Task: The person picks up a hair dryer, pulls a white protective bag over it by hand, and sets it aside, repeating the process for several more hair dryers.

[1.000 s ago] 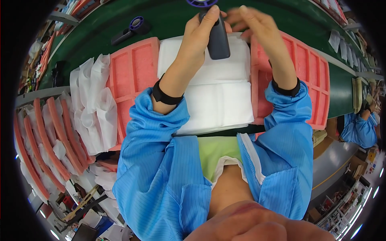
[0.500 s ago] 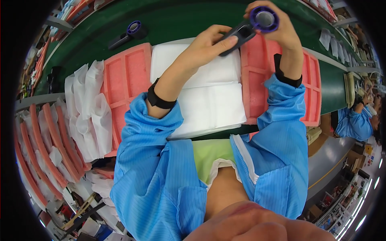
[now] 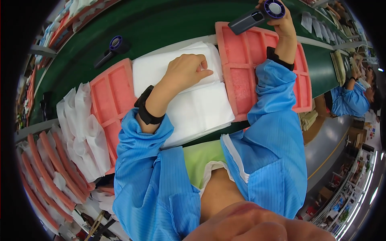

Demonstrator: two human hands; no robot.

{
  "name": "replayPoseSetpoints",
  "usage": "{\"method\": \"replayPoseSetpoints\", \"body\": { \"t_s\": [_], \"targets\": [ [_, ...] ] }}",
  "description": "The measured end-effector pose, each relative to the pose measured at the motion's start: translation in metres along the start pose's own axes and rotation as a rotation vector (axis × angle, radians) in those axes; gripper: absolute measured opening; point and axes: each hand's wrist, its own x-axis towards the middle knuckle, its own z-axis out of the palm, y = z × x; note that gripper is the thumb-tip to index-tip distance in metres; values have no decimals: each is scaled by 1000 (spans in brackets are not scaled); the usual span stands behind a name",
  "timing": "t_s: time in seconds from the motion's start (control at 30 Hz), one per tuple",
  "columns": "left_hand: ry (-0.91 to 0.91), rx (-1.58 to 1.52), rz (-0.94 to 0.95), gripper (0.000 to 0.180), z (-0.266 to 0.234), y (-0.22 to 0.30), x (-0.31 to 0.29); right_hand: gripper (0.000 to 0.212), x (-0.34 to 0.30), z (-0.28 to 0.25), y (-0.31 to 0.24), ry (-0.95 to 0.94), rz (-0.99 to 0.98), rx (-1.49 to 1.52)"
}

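Observation:
A dark grey handheld fan point(image 3: 247, 22) with a purple-ringed round head is held in my right hand point(image 3: 286, 25), at the far right over the green bench. My fingers close around the fan's head, and its handle points left. My left hand point(image 3: 184, 73) is over a stack of white sheets point(image 3: 201, 106), its fingers loosely curled, the thumb apart from the forefinger. Nothing shows in it; whether the fingertips touch the sheets, I cannot tell. A second handheld fan point(image 3: 110, 51) lies on the bench at the far left.
Pink foam trays with compartments flank the sheets, a left tray point(image 3: 110, 86) and a right tray point(image 3: 241, 80). White sleeves point(image 3: 82, 132) lie over the left one. More foam trays point(image 3: 52, 172) stand at the left. The green bench point(image 3: 169, 28) stretches behind; a co-worker point(image 3: 350, 96) is at the right.
My left hand has let go of the fan handle and moved down-left over the white sheets. My right hand has carried the fan farther away, and its handle has swung farther left.

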Motion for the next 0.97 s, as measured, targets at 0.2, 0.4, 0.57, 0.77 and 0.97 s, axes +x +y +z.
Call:
{"method": "replayPoseSetpoints", "body": {
  "t_s": [0.2, 0.4, 0.57, 0.77, 0.97],
  "targets": [
    [10, 35, 56, 26, 4, -3, 1, 63, 0, 13, -4, -130, 21, 97],
    [-8, 42, 21, 26, 5, -2, 1, 61, 2, 20, -5, -276, -18, 72],
    [-16, 42, 11, 26, 2, 0, 0, 60, 4, 23, -7, -324, -37, 49],
    [79, -101, 129, 25, 3, -6, 2, 56, 3, 20, -6, -369, -106, 29],
    [270, -846, 583, 21, -46, 92, -56, 63, 18, 16, 18, -331, -144, -195]
  ]
}}
